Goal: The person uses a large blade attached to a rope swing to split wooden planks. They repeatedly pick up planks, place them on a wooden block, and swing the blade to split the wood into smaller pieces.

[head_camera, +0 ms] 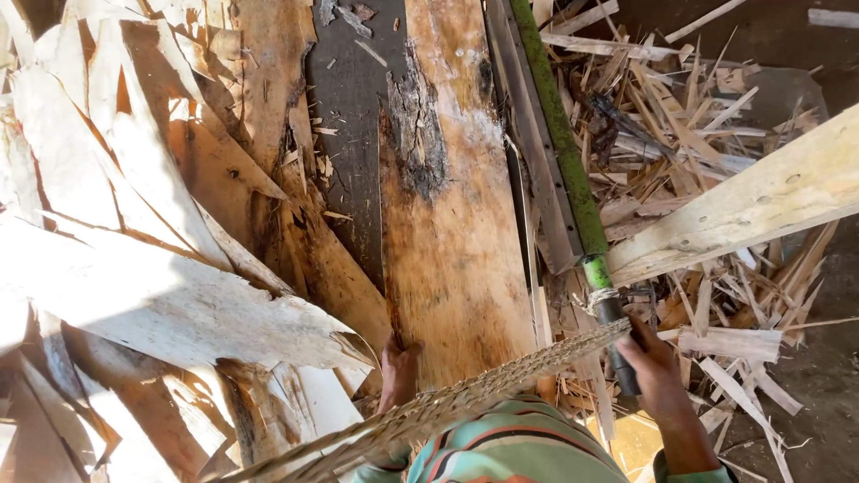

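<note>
Head view looked straight down at a wood-splitting spot. The left hand (pixel 398 362) gripped the near left edge of a long brown plank (pixel 456 224), fingers curled over the edge, so it was closed on the plank. The plank ran away from the person up the middle of the view, with a dark, rough patch of bark or rot (pixel 419 143) on its upper left part.

The right hand (pixel 651 358) was wrapped around the dark handle end of a long green-shafted tool (pixel 573 170). The shaft ran up along the right edge of the plank, just beside it. A pale cord wrap (pixel 598 297) sat on the shaft just above the hand. Tool head was not visible, could not tell its type.

A woven straw strip (pixel 465 398), looking like a hat brim, cut diagonally across the bottom of the view, partly hiding both wrists. A striped teal and orange shirt (pixel 510 447) showed below it.

Left of the plank lay wide, pale split slabs (pixel 152 286), overlapping, in bright sun. Right of the tool sat a pile of thin splinters and offcuts (pixel 689 134) on the dirt floor. 1 pale beam (pixel 752 201) slanted in from the right edge, its end near the tool shaft.
</note>
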